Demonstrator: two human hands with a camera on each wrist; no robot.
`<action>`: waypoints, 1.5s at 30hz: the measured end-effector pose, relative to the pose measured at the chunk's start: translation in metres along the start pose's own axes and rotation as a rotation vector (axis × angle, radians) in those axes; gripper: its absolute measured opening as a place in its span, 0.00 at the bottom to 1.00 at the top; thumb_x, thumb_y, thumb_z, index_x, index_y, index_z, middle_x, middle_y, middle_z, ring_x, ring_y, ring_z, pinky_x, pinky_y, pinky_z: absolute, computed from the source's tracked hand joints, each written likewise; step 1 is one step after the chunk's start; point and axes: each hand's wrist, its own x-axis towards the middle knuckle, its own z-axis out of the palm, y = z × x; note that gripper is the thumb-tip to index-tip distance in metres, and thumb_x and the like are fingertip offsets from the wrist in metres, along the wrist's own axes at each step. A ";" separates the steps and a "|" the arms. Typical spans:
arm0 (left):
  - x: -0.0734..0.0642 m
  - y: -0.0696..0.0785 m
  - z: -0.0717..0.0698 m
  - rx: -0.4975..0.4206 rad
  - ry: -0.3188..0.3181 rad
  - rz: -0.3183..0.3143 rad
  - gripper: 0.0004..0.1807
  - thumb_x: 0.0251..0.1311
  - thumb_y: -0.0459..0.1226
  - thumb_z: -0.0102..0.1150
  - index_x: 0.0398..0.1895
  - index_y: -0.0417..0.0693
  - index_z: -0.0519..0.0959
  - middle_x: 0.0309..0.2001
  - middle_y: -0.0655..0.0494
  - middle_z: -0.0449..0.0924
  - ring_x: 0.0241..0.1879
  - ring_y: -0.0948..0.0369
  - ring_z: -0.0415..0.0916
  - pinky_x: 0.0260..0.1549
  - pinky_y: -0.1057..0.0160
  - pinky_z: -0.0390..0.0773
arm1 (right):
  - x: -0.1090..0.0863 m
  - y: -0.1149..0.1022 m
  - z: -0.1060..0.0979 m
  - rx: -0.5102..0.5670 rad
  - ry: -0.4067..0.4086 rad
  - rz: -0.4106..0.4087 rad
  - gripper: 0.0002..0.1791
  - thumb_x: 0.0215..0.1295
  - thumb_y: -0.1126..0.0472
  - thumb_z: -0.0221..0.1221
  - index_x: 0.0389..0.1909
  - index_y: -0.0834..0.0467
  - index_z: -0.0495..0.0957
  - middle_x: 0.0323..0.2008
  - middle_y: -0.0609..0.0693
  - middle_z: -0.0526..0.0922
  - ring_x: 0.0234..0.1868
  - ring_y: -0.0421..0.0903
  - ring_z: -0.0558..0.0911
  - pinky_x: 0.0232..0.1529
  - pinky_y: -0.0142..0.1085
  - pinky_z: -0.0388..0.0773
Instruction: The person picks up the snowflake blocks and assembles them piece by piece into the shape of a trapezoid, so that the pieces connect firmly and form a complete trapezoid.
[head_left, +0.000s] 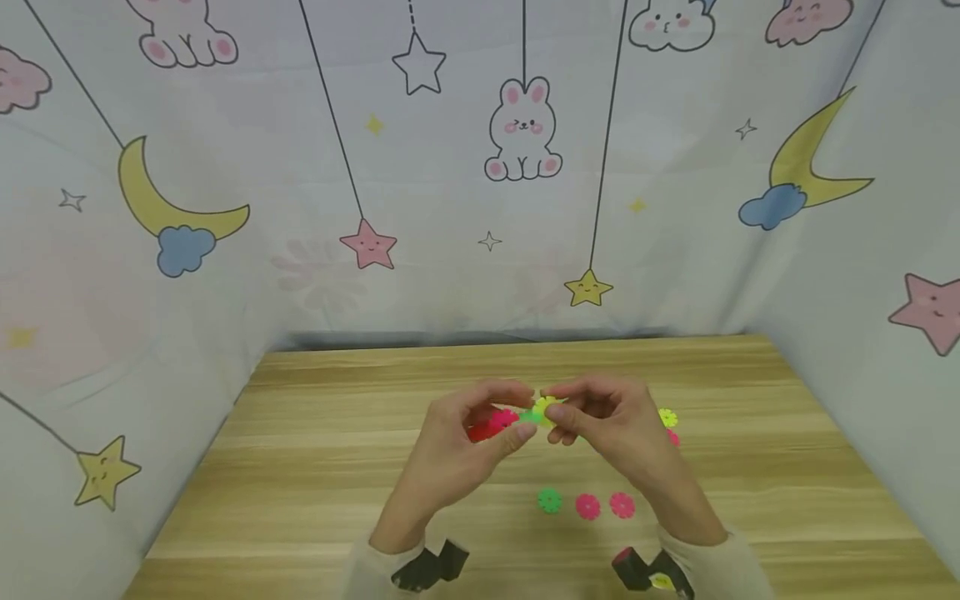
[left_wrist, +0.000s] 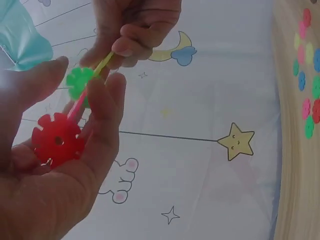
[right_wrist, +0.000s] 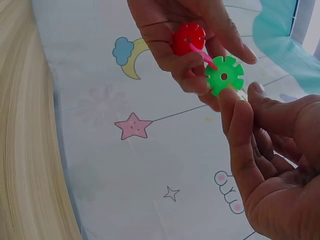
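Note:
A short chain of interlocking plastic discs hangs between my two hands above the table. Its red disc (left_wrist: pixel 57 140) lies within the curled fingers of my left hand (head_left: pixel 465 437). A pink disc (left_wrist: pixel 76 107), seen edge-on, links the red one to a green disc (right_wrist: pixel 224 76). At the other end, my right hand (head_left: pixel 611 417) pinches a yellow disc (head_left: pixel 545 410) between thumb and fingers. The yellow disc meets the green one's edge; how deeply their slots engage I cannot tell. In the right wrist view fingers cover most of the yellow disc.
On the wooden table (head_left: pixel 315 467), a loose green disc (head_left: pixel 550 501) and two pink discs (head_left: pixel 588 507) lie in front of the hands. Beyond the right forearm are a yellow disc (head_left: pixel 667 417) and a partly covered pink disc (head_left: pixel 672 437). A printed cloth (head_left: pixel 450 183) surrounds the table.

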 end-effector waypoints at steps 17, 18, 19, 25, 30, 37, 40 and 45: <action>0.002 -0.005 -0.004 0.042 0.049 -0.072 0.19 0.67 0.35 0.73 0.61 0.53 0.87 0.54 0.53 0.89 0.30 0.65 0.78 0.31 0.70 0.82 | 0.011 0.105 -0.042 -0.310 0.150 0.451 0.13 0.76 0.65 0.65 0.54 0.68 0.85 0.50 0.64 0.89 0.46 0.50 0.89 0.44 0.32 0.86; 0.001 -0.005 -0.004 0.045 0.050 -0.068 0.20 0.67 0.35 0.73 0.61 0.53 0.87 0.54 0.53 0.89 0.31 0.65 0.78 0.31 0.70 0.82 | 0.010 0.113 -0.042 -0.369 0.145 0.463 0.12 0.74 0.65 0.65 0.54 0.67 0.85 0.51 0.63 0.89 0.47 0.51 0.88 0.45 0.33 0.85; 0.001 -0.005 -0.005 0.048 0.051 -0.060 0.20 0.67 0.35 0.73 0.62 0.53 0.86 0.54 0.53 0.89 0.31 0.65 0.79 0.32 0.70 0.82 | 0.010 0.119 -0.040 -0.426 0.141 0.474 0.12 0.73 0.65 0.67 0.53 0.66 0.85 0.51 0.62 0.89 0.48 0.52 0.87 0.45 0.35 0.84; 0.000 -0.003 -0.005 0.066 0.040 -0.021 0.22 0.66 0.36 0.74 0.63 0.56 0.86 0.54 0.53 0.89 0.32 0.65 0.81 0.34 0.69 0.84 | 0.007 0.140 -0.029 -0.683 0.090 0.443 0.13 0.68 0.62 0.71 0.50 0.61 0.85 0.44 0.56 0.90 0.47 0.54 0.88 0.52 0.50 0.85; 0.001 -0.001 -0.005 0.064 0.027 0.000 0.23 0.65 0.35 0.75 0.63 0.55 0.85 0.54 0.51 0.89 0.33 0.65 0.83 0.34 0.67 0.85 | 0.006 0.145 -0.023 -0.758 0.063 0.401 0.14 0.66 0.65 0.73 0.50 0.61 0.84 0.44 0.57 0.90 0.50 0.58 0.87 0.57 0.57 0.84; 0.001 -0.002 -0.005 0.066 0.023 0.015 0.22 0.66 0.34 0.74 0.63 0.54 0.85 0.54 0.50 0.89 0.32 0.66 0.82 0.32 0.68 0.83 | 0.007 0.146 -0.026 -0.675 0.088 0.429 0.15 0.65 0.67 0.73 0.50 0.58 0.84 0.46 0.56 0.88 0.48 0.52 0.87 0.52 0.49 0.85; 0.001 -0.002 -0.005 0.058 0.019 0.020 0.21 0.67 0.34 0.72 0.63 0.53 0.85 0.52 0.49 0.89 0.32 0.67 0.83 0.32 0.68 0.84 | 0.008 0.145 -0.030 -0.540 0.142 0.438 0.14 0.66 0.67 0.73 0.51 0.58 0.85 0.48 0.57 0.89 0.46 0.49 0.89 0.47 0.39 0.86; 0.002 -0.003 -0.006 0.021 0.001 0.021 0.20 0.69 0.33 0.70 0.64 0.48 0.85 0.51 0.45 0.90 0.31 0.66 0.86 0.30 0.66 0.86 | 0.011 0.125 -0.037 -0.211 0.181 0.375 0.18 0.69 0.62 0.72 0.56 0.65 0.86 0.46 0.56 0.94 0.45 0.46 0.92 0.47 0.32 0.88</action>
